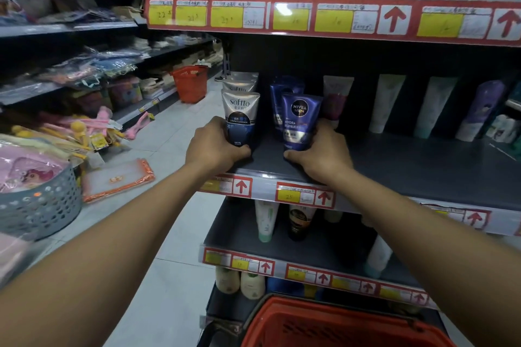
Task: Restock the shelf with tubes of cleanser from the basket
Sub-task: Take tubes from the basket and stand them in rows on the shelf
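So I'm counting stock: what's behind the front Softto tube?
Behind the front Softto tube, held by the left hand, stands a second silver Softto tube. Only its top shows; anything further back is covered.

Dim overhead store light, deep shadow under the dark grey metal shelf (408,160). Glare spots the red-edged yellow price strip (284,13). Wide-angle bending at the edges; left side smeared.

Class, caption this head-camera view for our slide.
Left hand holds a silver Softto cleanser tube, right hand a blue Nivea Men tube, on the dark shelf.
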`<state>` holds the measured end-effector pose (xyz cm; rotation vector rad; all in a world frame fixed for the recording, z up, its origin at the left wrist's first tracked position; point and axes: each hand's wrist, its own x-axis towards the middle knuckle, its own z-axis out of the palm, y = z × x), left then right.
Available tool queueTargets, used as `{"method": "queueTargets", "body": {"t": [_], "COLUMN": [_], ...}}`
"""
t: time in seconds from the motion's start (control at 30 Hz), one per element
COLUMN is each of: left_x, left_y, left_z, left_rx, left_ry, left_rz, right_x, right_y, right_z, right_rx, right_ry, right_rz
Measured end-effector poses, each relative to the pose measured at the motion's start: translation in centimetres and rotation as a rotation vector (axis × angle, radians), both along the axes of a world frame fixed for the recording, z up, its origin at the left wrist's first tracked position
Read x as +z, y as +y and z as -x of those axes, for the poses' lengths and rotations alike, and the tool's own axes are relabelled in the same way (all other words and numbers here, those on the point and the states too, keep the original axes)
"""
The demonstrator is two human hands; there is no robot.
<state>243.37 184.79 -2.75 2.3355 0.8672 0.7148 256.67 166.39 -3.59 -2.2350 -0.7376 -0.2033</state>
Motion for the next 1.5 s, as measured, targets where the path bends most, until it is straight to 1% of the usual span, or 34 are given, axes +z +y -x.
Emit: {"method": "queueTargets", "body": {"t": [0.13,0.27,0.43,0.6,0.8,1.03,1.5], "left_x": [0.1,-0.7,-1.2,-1.7,-1.6,-1.6,-1.6], "left_y": [1.0,1.4,1.8,1.9,1.5,1.0,1.3], "left_z": [-0.8,-1.3,-1.8,-1.7,-1.4,-1.2,-1.6], "left_rx": [0.007,0.001,-0.001,0.040,0.087,0.110,0.120], "left_ry": [0.011,-0.050,-0.058,-0.059,-0.097,-0.095,-0.086], "left_rz": [0.021,0.066,0.024,0.004,0.015,0.007,0.000], "right_x": [0.0,-0.3,-1.2,-1.6,-1.2,-1.2,-1.1], "right_y": [2.0,3.3,3.7,3.6,3.7,3.3,3.3], "right_z": [-0.8,-1.8,-2.6,-2.6,-2.4,-2.2,-2.3], "right_rx": [0.007,0.036,0.089,0.116,0.158,0.145,0.154], "right_ry": [-0.026,-0.039,0.008,0.019,0.037,0.051,0.041], "right_rz": [0.022,0.008,-0.047,-0.002,-0.013,0.025,0.024]}}
